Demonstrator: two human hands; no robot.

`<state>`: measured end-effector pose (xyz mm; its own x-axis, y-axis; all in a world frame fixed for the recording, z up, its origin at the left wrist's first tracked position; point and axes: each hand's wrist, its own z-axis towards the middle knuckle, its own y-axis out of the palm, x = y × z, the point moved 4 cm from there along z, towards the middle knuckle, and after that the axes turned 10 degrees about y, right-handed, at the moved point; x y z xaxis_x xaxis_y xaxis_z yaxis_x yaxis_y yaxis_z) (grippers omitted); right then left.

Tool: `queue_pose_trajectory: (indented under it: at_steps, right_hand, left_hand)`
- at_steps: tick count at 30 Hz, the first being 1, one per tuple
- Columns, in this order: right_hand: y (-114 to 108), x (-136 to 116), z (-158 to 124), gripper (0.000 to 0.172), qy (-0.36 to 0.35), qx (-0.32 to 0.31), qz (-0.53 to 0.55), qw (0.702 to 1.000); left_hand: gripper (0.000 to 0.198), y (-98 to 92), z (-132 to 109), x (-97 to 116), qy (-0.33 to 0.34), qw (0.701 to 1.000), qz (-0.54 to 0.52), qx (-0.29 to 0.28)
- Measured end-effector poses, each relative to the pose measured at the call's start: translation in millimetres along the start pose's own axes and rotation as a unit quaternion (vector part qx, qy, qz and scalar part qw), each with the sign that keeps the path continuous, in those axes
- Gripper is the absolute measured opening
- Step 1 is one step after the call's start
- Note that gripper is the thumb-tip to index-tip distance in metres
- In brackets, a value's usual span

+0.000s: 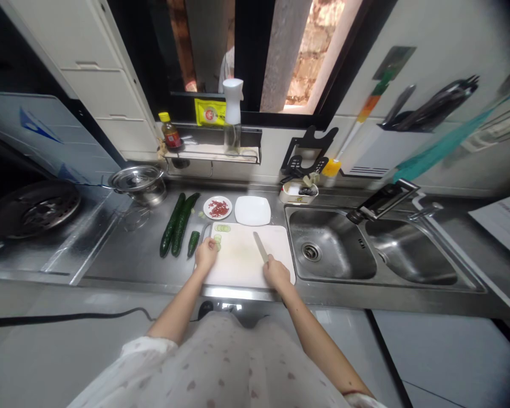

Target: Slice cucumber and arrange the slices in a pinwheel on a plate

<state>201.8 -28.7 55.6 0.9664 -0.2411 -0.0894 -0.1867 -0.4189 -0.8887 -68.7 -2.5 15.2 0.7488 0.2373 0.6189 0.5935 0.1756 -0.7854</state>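
My right hand point(277, 272) is wrapped round the handle of a kitchen knife point(260, 246), whose blade points up and away over the white cutting board point(242, 266). At the board's left side my left hand point(206, 255) has its fingers closed on a few thin cucumber slices point(217, 240). Farther back on the board lies a row of overlapping cucumber slices point(222, 228). Left of the board a short cut piece of cucumber point(192, 243) rests on the steel counter, beside two long whole cucumbers point(179, 229). My fingers partly hide the slices they hold.
Behind the board stand a small plate of chopped red pieces point(217, 218) and a white square plate point(252, 222). A double sink point(331, 272) lies to the right, a lidded steel pot point(147, 190) to the left. A knife block point(380, 150) hangs on the wall.
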Motion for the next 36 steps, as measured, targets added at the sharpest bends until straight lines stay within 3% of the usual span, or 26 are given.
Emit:
queue_pose_trajectory:
  at_steps: [9,20,36]
  right_hand:
    - [1.0,0.5,0.2,0.032,0.000,-0.007,-0.001,1.000]
    - [-0.2,0.7,0.8,0.031,0.006,-0.016,0.002,1.000]
    - [1.3,0.3,2.5,0.033,0.010,-0.035,-0.007,0.999]
  left_hand:
    - [0.017,-7.9,-3.6,-4.0,0.000,0.999,0.034,-0.005]
    - [0.019,2.3,1.5,-7.6,0.036,0.999,0.033,0.013]
    - [0.037,22.0,61.0,36.2,0.120,0.988,0.076,-0.066]
